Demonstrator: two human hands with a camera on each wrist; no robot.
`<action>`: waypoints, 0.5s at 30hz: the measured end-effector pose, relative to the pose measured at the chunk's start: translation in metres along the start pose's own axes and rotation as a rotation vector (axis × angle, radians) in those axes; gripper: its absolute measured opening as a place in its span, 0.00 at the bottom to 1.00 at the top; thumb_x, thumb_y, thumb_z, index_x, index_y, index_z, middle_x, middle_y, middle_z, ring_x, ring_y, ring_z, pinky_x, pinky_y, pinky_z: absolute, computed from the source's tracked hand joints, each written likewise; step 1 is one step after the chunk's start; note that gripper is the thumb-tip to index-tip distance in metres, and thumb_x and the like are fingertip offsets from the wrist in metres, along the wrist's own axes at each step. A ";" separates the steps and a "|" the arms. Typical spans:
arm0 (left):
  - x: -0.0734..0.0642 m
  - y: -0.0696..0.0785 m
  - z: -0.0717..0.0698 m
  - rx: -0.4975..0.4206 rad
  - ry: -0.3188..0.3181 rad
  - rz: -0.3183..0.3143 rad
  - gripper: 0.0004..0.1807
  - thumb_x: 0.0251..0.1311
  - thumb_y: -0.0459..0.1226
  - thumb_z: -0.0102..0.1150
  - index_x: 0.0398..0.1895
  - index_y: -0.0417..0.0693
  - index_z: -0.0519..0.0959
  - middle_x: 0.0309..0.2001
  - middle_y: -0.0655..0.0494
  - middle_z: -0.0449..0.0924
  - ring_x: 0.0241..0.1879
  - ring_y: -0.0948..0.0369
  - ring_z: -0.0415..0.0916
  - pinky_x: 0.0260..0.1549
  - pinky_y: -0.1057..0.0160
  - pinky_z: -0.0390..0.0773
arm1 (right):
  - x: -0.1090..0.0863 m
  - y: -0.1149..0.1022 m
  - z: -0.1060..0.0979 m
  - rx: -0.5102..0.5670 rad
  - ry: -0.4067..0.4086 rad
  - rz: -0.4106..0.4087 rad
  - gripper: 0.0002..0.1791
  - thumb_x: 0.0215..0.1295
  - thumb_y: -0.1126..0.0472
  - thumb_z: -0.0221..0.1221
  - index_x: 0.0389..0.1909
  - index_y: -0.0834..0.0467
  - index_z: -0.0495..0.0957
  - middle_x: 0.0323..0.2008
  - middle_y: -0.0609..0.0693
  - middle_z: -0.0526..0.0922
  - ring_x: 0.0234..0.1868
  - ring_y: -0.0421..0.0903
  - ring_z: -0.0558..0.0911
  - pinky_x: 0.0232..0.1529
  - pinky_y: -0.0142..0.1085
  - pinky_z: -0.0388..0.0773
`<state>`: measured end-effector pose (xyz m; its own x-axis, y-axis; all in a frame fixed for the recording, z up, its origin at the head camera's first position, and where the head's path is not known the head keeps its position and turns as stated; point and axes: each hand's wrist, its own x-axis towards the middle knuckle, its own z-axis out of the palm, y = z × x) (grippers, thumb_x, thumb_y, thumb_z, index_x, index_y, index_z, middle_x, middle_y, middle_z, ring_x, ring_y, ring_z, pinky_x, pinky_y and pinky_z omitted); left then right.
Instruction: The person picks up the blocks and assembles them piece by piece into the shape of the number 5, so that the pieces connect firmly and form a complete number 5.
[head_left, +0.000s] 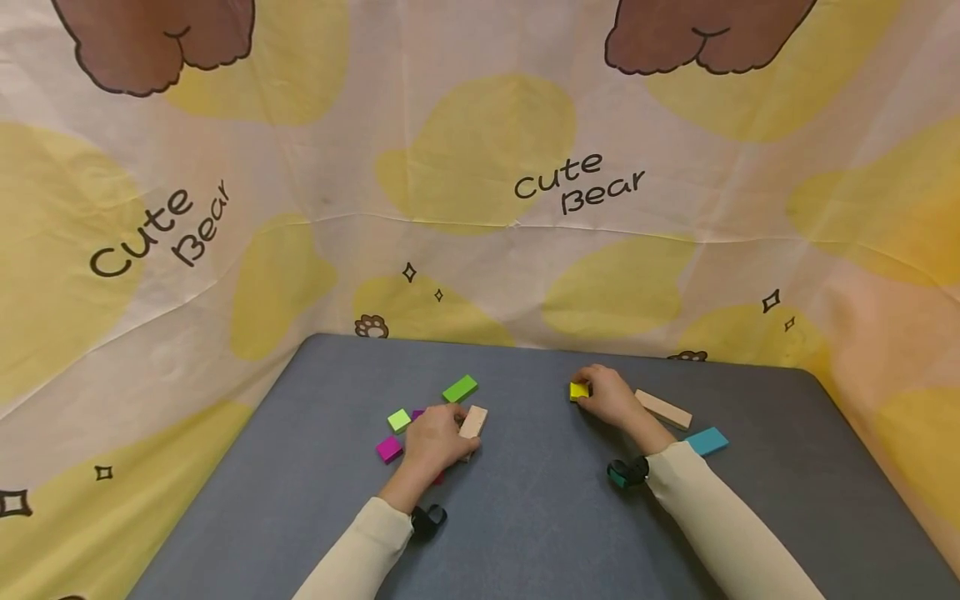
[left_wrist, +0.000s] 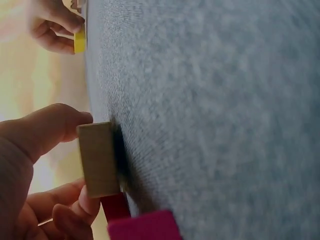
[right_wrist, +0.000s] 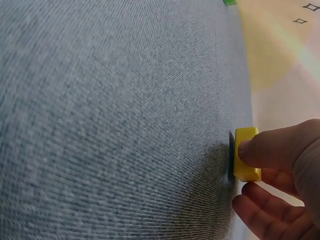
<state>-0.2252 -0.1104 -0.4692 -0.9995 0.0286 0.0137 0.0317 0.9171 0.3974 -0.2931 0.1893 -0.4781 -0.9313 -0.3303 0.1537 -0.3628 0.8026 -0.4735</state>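
My left hand [head_left: 433,442] grips a plain wooden block [head_left: 474,422] between thumb and fingers at the left of the table. In the left wrist view the wooden block [left_wrist: 99,160] sits close over the grey surface, its dark shadow beside it. Around this hand lie a magenta block [head_left: 389,450], a light green block [head_left: 399,421] and a green block [head_left: 460,388]; purple and red blocks are mostly hidden by the hand. Farther right, my right hand [head_left: 611,400] pinches a small yellow block [head_left: 577,392], and the right wrist view shows the thumb across its face [right_wrist: 247,170].
A long wooden plank [head_left: 663,409] lies just right of the right hand, with a blue block [head_left: 707,442] beyond it, partly behind the sleeve. The grey table [head_left: 525,517] ends at the back against a printed cloth [head_left: 465,275].
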 end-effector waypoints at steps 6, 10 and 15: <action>0.000 0.003 0.000 -0.079 0.011 0.037 0.20 0.38 0.48 0.70 0.39 0.55 0.84 0.25 0.62 0.79 0.22 0.65 0.70 0.19 0.64 0.67 | 0.001 0.002 0.001 -0.007 0.001 0.004 0.15 0.52 0.70 0.65 0.43 0.66 0.81 0.41 0.61 0.81 0.37 0.53 0.80 0.39 0.46 0.78; 0.003 0.007 -0.001 -0.111 -0.003 0.065 0.19 0.39 0.47 0.70 0.39 0.56 0.85 0.28 0.61 0.80 0.24 0.65 0.70 0.20 0.65 0.67 | 0.002 0.004 0.002 -0.003 -0.006 0.009 0.16 0.53 0.70 0.65 0.44 0.66 0.81 0.41 0.61 0.81 0.38 0.53 0.80 0.38 0.46 0.78; 0.008 0.017 -0.006 -0.166 -0.028 0.120 0.17 0.43 0.46 0.70 0.40 0.59 0.85 0.32 0.61 0.81 0.28 0.65 0.71 0.24 0.65 0.70 | 0.003 0.002 0.001 0.013 -0.002 0.013 0.16 0.53 0.68 0.65 0.44 0.66 0.82 0.41 0.60 0.82 0.37 0.52 0.80 0.38 0.45 0.78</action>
<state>-0.2330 -0.0969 -0.4572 -0.9881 0.1470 0.0459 0.1483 0.8284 0.5401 -0.2965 0.1898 -0.4799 -0.9359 -0.3209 0.1452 -0.3499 0.8002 -0.4871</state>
